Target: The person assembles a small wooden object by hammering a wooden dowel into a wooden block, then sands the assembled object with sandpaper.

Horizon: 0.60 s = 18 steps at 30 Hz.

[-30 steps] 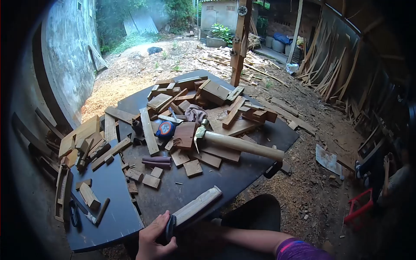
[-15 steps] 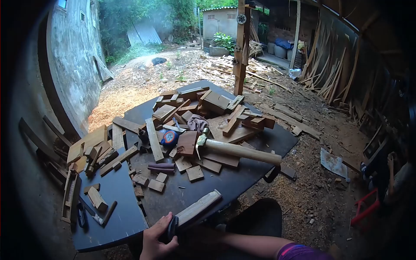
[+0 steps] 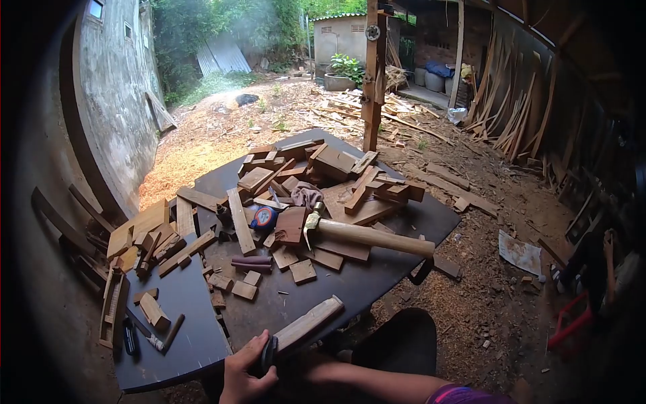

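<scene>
At the table's near edge, my left hand is closed around a dark, rounded object, whose kind I cannot make out. It sits against the near end of a pale wooden strip lying slantwise along the edge. My right hand reaches in from the right, just below the strip; its fingers are lost in shadow. Beyond the strip are small wood blocks and two purplish rolls. A hammer with a wooden handle lies farther back, beside a blue tape measure.
Wood offcuts are heaped across the dark table. A black-handled tool lies at the left. Below the right edge is a dark seat. A wooden post stands behind the table. Another person is at the far right.
Both hands and the wooden strip stay nearly in place. The view shifts very slightly. At the far right, the other person's arm has moved a little.
</scene>
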Available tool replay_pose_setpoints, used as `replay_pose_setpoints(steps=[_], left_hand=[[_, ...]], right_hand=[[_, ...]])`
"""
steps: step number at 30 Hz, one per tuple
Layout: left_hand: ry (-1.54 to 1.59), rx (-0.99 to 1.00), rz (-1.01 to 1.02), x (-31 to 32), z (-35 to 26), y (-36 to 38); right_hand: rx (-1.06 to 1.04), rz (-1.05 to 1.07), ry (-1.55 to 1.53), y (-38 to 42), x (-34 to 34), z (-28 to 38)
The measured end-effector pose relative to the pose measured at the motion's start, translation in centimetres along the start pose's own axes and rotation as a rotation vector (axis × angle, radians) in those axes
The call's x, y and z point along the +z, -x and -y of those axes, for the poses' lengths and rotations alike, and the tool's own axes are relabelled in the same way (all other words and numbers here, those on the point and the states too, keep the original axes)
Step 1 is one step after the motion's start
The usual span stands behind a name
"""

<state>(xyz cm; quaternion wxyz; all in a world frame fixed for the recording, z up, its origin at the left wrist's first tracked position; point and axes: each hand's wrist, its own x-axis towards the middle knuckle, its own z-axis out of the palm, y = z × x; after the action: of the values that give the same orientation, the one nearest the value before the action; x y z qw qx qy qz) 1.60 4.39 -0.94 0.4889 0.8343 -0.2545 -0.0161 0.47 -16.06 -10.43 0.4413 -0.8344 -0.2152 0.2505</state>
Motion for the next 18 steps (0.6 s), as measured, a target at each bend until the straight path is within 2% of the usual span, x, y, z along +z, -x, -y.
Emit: replay_pose_setpoints(steps=[2,3,5,6,8,9,11,12,14,18], left_hand=[[-0.016,0.023,-0.007,0.0,0.2,0.1],[-0.019,0.021,-0.015,-0.1,0.2,0.1],[-0.024,0.031,-0.003,-0.1,0.1,0.1],[-0.022,0.029,-0.005,-0.1,0.0,0.1],[-0.035,0.009,0.012,-0.2,-0.1,0.0],[-0.032,0.009,0.014,-0.2,-0.2,0.0],[-0.039,0.003,0.024,-0.3,-0.5,-0.1],[-0.041,0.001,0.025,-0.4,-0.6,-0.2],[-0.027,-0.006,0.042,-0.5,-0.7,-0.2],[-0.004,-0.018,0.05,-0.8,-0.9,-0.4]], right_hand=[[0.138,-0.164,-0.037,-0.6,1.2,1.2],[0.132,-0.158,-0.033,-0.9,1.7,0.6],[0.01,-0.13,-0.524,-1.4,2.6,-1.4],[0.012,-0.127,-0.523,-0.9,1.3,0.1],[0.177,0.142,-0.225,0.0,-1.6,2.9],[0.18,0.141,-0.226,-0.6,-0.8,1.0],[0.135,0.218,-0.518,-2.6,1.4,-4.2],[0.134,0.22,-0.52,-1.7,-0.1,-2.1],[0.102,0.414,-0.494,0.8,-5.2,4.0],[0.045,0.394,-0.407,0.1,-4.8,1.4]])
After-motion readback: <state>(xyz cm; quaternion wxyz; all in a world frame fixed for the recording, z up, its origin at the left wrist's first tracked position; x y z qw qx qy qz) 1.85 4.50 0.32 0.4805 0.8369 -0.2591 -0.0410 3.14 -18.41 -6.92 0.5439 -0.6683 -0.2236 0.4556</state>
